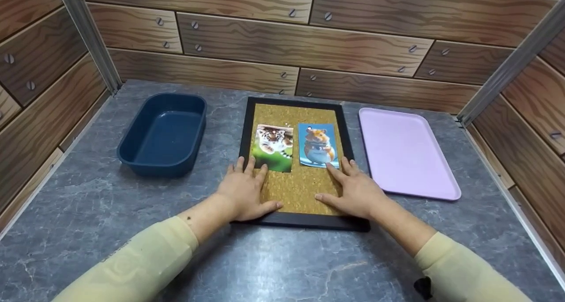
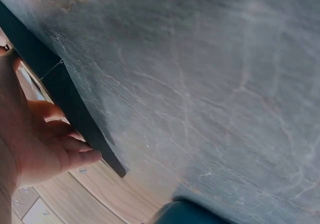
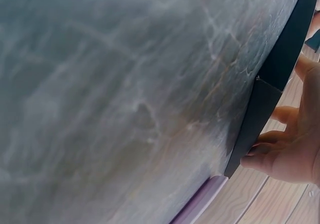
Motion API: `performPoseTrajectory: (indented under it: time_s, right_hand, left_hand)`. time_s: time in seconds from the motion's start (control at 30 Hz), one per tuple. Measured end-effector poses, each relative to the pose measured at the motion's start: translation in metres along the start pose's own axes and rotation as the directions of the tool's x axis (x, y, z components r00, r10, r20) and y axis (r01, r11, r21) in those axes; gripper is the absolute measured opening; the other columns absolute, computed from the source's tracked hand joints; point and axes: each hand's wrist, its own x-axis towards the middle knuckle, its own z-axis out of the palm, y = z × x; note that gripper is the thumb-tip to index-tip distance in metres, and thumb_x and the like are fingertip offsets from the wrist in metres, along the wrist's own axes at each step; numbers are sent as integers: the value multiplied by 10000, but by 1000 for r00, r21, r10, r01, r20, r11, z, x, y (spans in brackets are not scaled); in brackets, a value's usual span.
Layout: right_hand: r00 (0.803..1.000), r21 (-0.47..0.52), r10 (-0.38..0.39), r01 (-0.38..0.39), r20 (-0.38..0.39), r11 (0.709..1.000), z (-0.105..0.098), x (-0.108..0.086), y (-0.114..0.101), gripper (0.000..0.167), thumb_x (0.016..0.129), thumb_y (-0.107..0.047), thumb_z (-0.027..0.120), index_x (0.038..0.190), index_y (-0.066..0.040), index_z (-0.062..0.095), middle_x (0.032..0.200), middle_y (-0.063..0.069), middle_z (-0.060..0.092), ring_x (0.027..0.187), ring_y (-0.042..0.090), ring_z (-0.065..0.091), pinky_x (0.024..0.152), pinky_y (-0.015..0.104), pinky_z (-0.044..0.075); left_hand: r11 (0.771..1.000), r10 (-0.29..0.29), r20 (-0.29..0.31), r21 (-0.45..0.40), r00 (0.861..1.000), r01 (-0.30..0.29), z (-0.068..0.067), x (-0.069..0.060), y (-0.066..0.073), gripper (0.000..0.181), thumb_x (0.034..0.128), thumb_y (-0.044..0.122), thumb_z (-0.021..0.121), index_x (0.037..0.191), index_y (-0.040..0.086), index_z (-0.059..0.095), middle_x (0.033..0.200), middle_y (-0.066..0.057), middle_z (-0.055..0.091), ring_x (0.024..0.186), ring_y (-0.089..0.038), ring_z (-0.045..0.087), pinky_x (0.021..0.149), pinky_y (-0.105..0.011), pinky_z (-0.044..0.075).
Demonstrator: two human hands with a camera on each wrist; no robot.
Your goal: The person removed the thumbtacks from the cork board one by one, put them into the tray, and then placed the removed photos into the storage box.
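Observation:
A cork board (image 1: 300, 191) in a black frame lies flat on the table in the head view. On its cork are a tiger cub picture (image 1: 273, 149) at left and a hamster picture (image 1: 318, 145) at right. My left hand (image 1: 245, 189) rests with spread fingers on the board's lower left, fingertips by the tiger picture's bottom edge. Opposite it, my right hand (image 1: 357, 189) lies spread on the lower right, its index fingertip at the hamster picture's bottom corner. Both wrist views show the black frame's side (image 2: 75, 99) under the fingers. Neither hand grips anything.
Left of the board stands a dark blue bin (image 1: 161, 138); no contents show inside. A lilac tray (image 1: 408, 154) lies close to the board's right side. Wood-patterned walls (image 1: 300, 37) enclose the grey marbled table (image 1: 265, 266) at the back and sides.

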Motion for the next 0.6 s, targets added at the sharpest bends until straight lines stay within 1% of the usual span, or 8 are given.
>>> performPoseTrajectory:
  time_s: [0.17, 0.27, 0.6]
  right_hand:
    - [1000, -8, -2, 2, 3, 1000, 0, -3, -1, 1040, 935, -831, 521, 1671, -116, 346, 1692, 340, 187, 1549, 556, 181, 1188, 700, 308]
    - [1000, -16, 7, -7, 12, 1000, 0, -5, -2, 1040, 933, -833, 523, 1676, -130, 335, 1699, 328, 178, 1553, 546, 177, 1188, 696, 312]
    - [999, -23, 23, -23, 28, 999, 0, -9, -5, 1055, 920, -858, 505, 1676, -141, 342, 1708, 315, 170, 1552, 553, 176, 1182, 711, 308]
  left_hand:
    - [1000, 2, 6, -1, 1000, -2, -1, -2, 2, 1102, 957, 873, 350, 1674, 38, 286, 1687, -322, 220, 1535, -583, 202, 1216, -692, 266]
    - [1000, 5, 4, -1, 1000, -5, -1, -4, 2, 1107, 954, 877, 348, 1673, 36, 288, 1683, -327, 219, 1529, -591, 206, 1214, -691, 269]
    - [1000, 14, -2, 13, 1000, -14, 0, -9, 4, 1098, 954, 876, 350, 1662, 37, 319, 1667, -330, 257, 1515, -599, 238, 1206, -687, 295]
